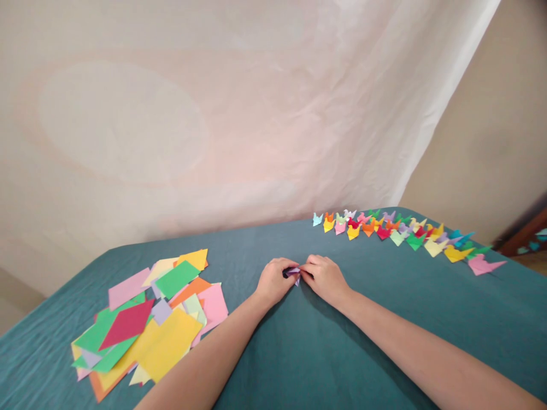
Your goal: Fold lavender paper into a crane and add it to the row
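Note:
A small piece of folded purple paper (294, 273) is pinched between my two hands, just above the dark green tablecloth. My left hand (276, 280) grips it from the left with thumb and fingers curled. From the right, my right hand (325, 277) pinches its other side, the fingertips close to those of the left. Fingers cover most of the paper, so its full shape is hidden; a pointed purple tip shows below them.
Loose coloured paper sheets (171, 341) lie in a heap on the left of the tablecloth (294, 364). Several rows of small folded paper birds (382, 232) stand along the back right edge. A pale cloth sheet (256, 114) hangs behind the table.

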Demonstrator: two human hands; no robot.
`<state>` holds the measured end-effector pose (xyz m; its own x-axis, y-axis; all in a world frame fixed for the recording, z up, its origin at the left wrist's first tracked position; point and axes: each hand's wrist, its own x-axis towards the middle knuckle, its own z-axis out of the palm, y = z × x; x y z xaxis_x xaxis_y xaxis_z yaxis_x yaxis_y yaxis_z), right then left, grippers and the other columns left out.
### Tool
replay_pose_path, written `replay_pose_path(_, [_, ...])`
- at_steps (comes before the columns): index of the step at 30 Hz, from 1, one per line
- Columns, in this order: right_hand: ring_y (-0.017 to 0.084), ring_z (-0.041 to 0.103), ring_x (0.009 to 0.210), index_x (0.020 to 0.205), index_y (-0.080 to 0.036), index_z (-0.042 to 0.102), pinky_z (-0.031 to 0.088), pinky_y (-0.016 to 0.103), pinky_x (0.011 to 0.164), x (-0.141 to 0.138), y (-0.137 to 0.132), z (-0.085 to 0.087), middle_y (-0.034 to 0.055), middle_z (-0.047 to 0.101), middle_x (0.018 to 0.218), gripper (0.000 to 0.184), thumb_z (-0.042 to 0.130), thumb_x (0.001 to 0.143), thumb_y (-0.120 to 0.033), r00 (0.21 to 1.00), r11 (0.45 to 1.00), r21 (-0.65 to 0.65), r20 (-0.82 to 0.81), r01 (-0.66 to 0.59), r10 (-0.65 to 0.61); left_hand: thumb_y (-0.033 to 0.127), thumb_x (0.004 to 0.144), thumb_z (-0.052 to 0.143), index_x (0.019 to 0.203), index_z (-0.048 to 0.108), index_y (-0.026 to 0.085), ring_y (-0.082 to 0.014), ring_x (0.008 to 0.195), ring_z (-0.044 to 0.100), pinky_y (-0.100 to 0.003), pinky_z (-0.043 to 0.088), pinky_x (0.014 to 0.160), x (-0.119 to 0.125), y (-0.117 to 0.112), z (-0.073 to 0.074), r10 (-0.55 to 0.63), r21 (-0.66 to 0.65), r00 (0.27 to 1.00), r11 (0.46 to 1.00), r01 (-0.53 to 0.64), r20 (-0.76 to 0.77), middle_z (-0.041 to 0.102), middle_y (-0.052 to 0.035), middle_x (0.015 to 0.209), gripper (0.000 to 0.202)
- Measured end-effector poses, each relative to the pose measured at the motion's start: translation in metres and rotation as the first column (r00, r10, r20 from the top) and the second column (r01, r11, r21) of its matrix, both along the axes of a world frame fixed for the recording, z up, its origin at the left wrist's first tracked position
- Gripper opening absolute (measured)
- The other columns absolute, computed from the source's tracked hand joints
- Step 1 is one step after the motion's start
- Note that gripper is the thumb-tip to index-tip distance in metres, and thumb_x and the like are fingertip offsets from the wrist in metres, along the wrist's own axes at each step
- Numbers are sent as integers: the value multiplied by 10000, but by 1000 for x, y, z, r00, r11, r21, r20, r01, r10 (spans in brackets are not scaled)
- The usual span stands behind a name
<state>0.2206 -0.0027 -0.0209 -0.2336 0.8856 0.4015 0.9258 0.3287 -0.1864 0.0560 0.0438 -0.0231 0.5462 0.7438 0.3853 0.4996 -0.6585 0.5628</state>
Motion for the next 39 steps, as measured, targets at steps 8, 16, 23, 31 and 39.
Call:
replay_pose_path(8, [162, 519, 774, 860, -219, 692, 318, 294, 694, 0, -2, 5, 40, 592, 786, 208, 486, 890, -237, 997, 999, 33, 78, -14, 11, 196, 831, 506, 989, 645, 249, -171, 898, 611, -258, 464, 800, 1, -16, 10, 9, 137, 988, 990, 13, -154, 671, -16, 978, 217])
replay_pose_path(16, [161, 533, 798, 862, -241, 693, 336, 282, 712, 4, -2, 3, 28, 603, 798, 200, 494, 882, -243, 1000, 1000, -5, 7, -11, 11, 226, 865, 469, 1003, 634, 258, -173, 900, 621, -254, 464, 786, 0, -17, 11, 29, 197, 973, 980, 18, -230, 675, -13, 990, 218])
replay_pose_path(23, [156, 551, 805, 868, -233, 693, 337, 287, 733, 15, -3, 4, 20, 619, 811, 197, 505, 843, -179, 998, 1000, -24, -57, 12, -13, 231, 863, 477, 1013, 634, 269, -182, 914, 625, -268, 464, 803, -1, -16, 10, 9, 204, 972, 978, 41, -236, 673, -8, 1019, 221])
replay_pose_path(31, [142, 555, 802, 860, -230, 703, 325, 300, 797, 17, -5, 7, 20, 619, 810, 194, 515, 838, -185, 992, 995, 5, -73, -102, 102, 235, 883, 444, 1008, 643, 258, -172, 903, 628, -267, 478, 797, -1, -17, 12, 24, 247, 953, 968, 54, -302, 669, -8, 1025, 236])
replay_pose_path(39, [142, 551, 775, 842, -222, 704, 329, 310, 789, 20, -3, 3, 22, 614, 788, 187, 526, 830, -167, 986, 988, 59, -77, -141, 145, 259, 905, 399, 1050, 636, 217, -178, 969, 599, -296, 461, 881, -2, -23, 15, 15, 252, 937, 965, 79, -349, 639, -28, 1091, 280])
